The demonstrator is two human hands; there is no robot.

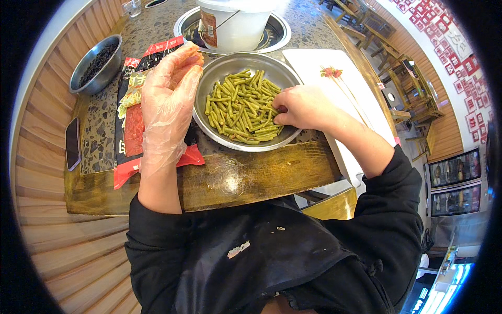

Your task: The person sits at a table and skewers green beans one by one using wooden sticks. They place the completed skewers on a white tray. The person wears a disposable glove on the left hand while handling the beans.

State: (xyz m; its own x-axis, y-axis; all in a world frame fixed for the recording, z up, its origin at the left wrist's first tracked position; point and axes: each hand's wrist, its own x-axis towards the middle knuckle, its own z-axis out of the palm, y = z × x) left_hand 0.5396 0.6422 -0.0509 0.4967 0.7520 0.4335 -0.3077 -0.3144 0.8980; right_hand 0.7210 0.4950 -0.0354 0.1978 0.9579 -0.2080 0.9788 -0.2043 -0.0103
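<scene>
A metal bowl (245,59) full of cut green beans (243,104) stands before me near the table edge. My right hand (300,108), bare, reaches over the bowl's right rim with its fingers bent into the beans; whether they grip one is hidden. My left hand (168,94) wears a clear plastic glove with orange-red stains at the fingertips. It is raised left of the bowl, thumb apart from the curved fingers, and I see nothing in it. Beneath it lies a red and black food package (133,129), partly covered by the hand.
Skewers with red pieces (331,72) lie on a white tray (310,59) at right. A white bucket (237,29) stands in a round table recess behind the bowl. At left are a phone (73,144) and a metal bowl of dark food (98,64), near the slatted wall (43,157).
</scene>
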